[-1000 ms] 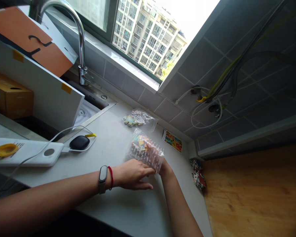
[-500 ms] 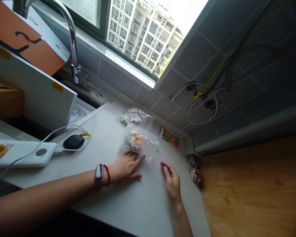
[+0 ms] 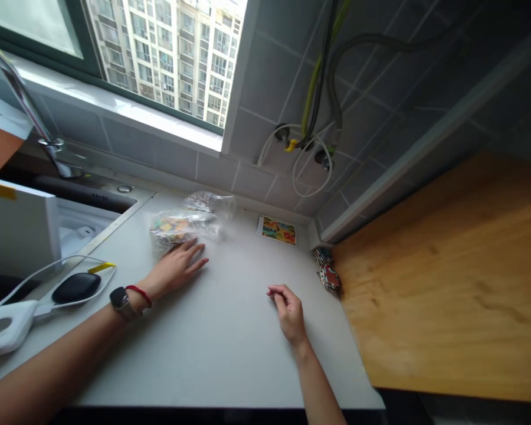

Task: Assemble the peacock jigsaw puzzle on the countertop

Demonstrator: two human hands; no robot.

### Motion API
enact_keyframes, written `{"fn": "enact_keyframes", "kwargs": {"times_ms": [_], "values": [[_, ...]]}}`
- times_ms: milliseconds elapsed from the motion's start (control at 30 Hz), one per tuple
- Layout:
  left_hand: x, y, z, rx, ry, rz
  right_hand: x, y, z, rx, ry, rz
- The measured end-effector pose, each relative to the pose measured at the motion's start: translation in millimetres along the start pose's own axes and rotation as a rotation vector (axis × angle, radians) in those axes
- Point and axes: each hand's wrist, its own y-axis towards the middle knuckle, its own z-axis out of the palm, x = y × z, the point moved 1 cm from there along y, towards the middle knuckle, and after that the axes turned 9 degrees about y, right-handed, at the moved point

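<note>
Tabletop: pale counter, centre of view. Plywood board: 3 o'clock, meeting the tabletop's far edge. Grey tiled wall: 12 o'clock, carrying bundled cables. Window: 11 o'clock, showing an apartment block. Chrome faucet: 10 o'clock. White charger: 8 o'clock, wired to a black earbud case just beside it.

Left hand: 9 o'clock, flat on the tabletop, fingers spread, its fingertips at the edge of the nearer clear plastic bag and not gripping it. Right hand: 5 o'clock, well apart from the bags, fingers curled, tips drawn together, nothing visible between them.

Status: the nearer bag, at 11 o'clock, overlaps a second clear plastic bag; multicoloured contents sit inside the nearer one. Outside the bags lie a printed picture card at 1 o'clock and two small patterned pieces at 3 o'clock.
</note>
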Motion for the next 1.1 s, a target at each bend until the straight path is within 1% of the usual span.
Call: {"fn": "enact_keyframes", "kwargs": {"times_ms": [67, 133, 200, 267, 367, 467, 600, 700, 767, 833, 900, 967, 1033, 1067, 1100], "values": [[10.3, 8.3, -3.4, -0.040, 0.014, -0.037, 0.7, -1.3, -3.2, -0.022, 0.022, 0.011], [15.8, 13.7, -7.8, -0.083, 0.021, -0.044, 1.5, -2.3, -5.6, -0.044, 0.045, 0.023], [15.5, 13.8, -11.5, -0.104, 0.013, -0.028, 2.8, -2.8, -6.2, -0.058, 0.065, 0.030], [8.6, 6.7, -13.3, -0.099, 0.004, 0.001, 4.2, -3.0, -5.4, -0.059, 0.080, 0.030], [-13.5, -17.0, -12.4, -0.071, -0.043, 0.082, 5.9, -3.1, -3.6, -0.054, 0.100, 0.020], [-43.6, -49.8, -10.6, -0.050, -0.119, 0.179, 6.2, -2.8, -2.6, -0.058, 0.129, 0.010], [-76.8, -92.8, -10.8, -0.042, -0.137, 0.154, 5.4, -1.7, -1.6, -0.093, 0.158, -0.006], [-88.0, -116.6, -11.8, -0.032, -0.161, 0.117, 6.1, -0.4, -0.4, -0.090, 0.132, -0.028], [-89.9, -124.6, -12.4, -0.027, -0.186, 0.107, 7.8, 0.5, 0.3, -0.057, 0.091, -0.049], [-90.2, -123.6, -12.1, -0.014, -0.218, 0.100, 10.1, 1.3, 1.3, -0.018, 0.050, -0.067], [-91.7, -112.6, -10.4, 0.006, -0.245, 0.075, 12.6, 1.8, 5.1, 0.049, -0.027, -0.106], [-96.4, -93.0, -6.6, 0.025, -0.266, 0.020, 14.2, 2.2, 15.0, 0.205, -0.194, -0.195], [-105.5, -68.5, -0.8, 0.046, -0.299, -0.027, 12.9, 3.1, 31.5, 0.431, -0.398, -0.331], [-111.9, -55.5, 2.4, 0.062, -0.327, -0.031, 10.9, 4.2, 41.0, 0.529, -0.467, -0.402], [-119.2, -42.6, 5.4, 0.078, -0.364, -0.016, 8.2, 6.2, 50.0, 0.593, -0.501, -0.465]]}}
